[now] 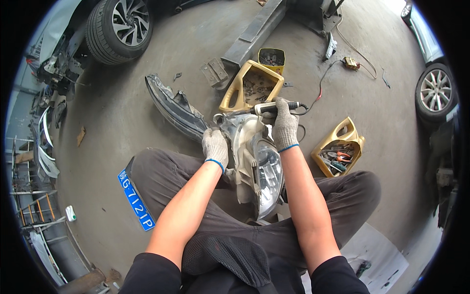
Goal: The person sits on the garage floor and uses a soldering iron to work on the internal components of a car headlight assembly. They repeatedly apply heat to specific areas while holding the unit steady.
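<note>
The headlight unit (257, 164) stands between the person's knees, its clear lens turned right and near, its grey housing to the left; the left hand (215, 147), gloved, is closed over the housing's far-left edge, while the right hand (285, 126), also gloved, is wrapped around a slim corded power tool (274, 108) held level across the unit's far end, its tip pointing left at the top of the housing; the cord (320, 88) runs away to the far right over the concrete floor (122, 127). Room is tight on the far side: a dark lamp cover (174, 108) lies just left of the unit, and a cut-open yellow jug (252, 85) of small metal parts sits right behind the tool, with a small yellow tin (271, 57) and a grey steel beam (254, 32) beyond; to the right, a second cut yellow jug (339, 153) holding pliers lies near the right knee; a blue number plate (135, 200) lies beside the left thigh. The floor opens wider to the left, up to a car wheel (120, 27) at the far left; another wheel (435, 90) stands at the right edge.
</note>
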A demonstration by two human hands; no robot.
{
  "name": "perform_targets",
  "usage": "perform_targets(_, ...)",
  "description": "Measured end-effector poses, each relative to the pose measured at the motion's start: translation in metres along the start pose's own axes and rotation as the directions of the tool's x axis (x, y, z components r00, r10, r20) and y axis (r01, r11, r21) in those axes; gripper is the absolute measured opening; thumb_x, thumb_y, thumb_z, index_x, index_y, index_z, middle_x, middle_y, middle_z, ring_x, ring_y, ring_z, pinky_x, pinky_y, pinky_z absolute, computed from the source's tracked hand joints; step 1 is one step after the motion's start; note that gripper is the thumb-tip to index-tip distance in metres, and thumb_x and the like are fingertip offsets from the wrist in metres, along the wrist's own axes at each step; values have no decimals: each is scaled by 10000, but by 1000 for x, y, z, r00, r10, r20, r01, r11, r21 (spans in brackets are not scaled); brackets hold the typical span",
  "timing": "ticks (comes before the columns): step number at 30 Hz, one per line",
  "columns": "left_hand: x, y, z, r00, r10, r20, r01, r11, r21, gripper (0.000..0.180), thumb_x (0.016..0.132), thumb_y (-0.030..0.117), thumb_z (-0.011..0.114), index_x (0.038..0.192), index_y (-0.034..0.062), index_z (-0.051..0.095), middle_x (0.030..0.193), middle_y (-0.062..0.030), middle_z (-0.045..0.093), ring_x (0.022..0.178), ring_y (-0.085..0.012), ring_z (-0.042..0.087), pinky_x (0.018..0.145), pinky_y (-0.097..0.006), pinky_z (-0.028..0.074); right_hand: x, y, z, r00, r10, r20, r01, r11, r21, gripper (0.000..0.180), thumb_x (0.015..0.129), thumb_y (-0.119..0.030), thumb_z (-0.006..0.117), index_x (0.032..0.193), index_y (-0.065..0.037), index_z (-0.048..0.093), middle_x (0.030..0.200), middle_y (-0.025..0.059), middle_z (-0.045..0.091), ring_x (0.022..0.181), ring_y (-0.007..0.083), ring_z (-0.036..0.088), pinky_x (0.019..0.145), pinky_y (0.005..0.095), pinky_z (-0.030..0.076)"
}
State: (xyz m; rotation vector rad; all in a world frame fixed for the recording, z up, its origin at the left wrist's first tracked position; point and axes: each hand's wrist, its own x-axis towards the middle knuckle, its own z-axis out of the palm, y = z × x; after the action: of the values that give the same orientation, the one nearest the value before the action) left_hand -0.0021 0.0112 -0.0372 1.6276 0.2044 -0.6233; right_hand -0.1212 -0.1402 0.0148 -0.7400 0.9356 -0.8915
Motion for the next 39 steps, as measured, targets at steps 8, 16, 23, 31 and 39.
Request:
perform_targets(8, 20, -21, -4, 995, 95, -41, -92, 994, 56, 51, 899, 142, 499, 858, 118, 518, 614, 12, 504, 463, -125, 464, 422, -297, 379, 2, -6, 6, 999, -31, 42, 29, 998, 58, 254, 925, -236, 616, 1005, 5, 627, 771, 123, 693, 528, 170, 641, 469, 294, 521)
perform_targets(16, 16, -18, -1, 999, 41, -22, -41, 999, 1, 40, 913, 155, 510, 897, 120, 524, 611, 28, 485, 464, -123, 458, 416, -288, 378, 2, -13, 4, 995, -39, 97, 37, 999, 20, 259, 936, -245, 615, 1052, -15, 633, 815, 126, 688, 571, 169, 634, 505, 290, 522)
perform_targets(23, 2, -2, 4, 999, -51, 1, 51, 998, -29, 44, 917, 141, 495, 875, 129, 506, 614, 20, 478, 458, -125, 439, 421, -293, 372, 4, -13, 7, 993, -52, 104, 52, 999, 2, 225, 941, -229, 615, 1020, -20, 636, 761, 101, 692, 535, 148, 625, 477, 267, 495)
perform_targets(31, 12, -9, -2, 1000, 19, -7, -19, 1000, -24, 34, 896, 128, 494, 907, 110, 521, 621, 10, 500, 461, -123, 462, 428, -294, 386, 2, -15, 11, 989, -51, 139, 50, 999, 9, 226, 946, -231, 616, 1053, -32, 629, 789, 100, 692, 548, 143, 625, 480, 268, 507)
perform_targets(39, -10, 13, 4, 998, -48, 41, 50, 998, -42, 43, 904, 135, 486, 890, 107, 516, 604, 10, 493, 436, -127, 447, 415, -291, 380, 4, -13, 9, 989, -51, 137, 49, 999, 16, 236, 936, -223, 627, 1068, -28, 633, 865, 125, 707, 551, 147, 608, 482, 275, 484)
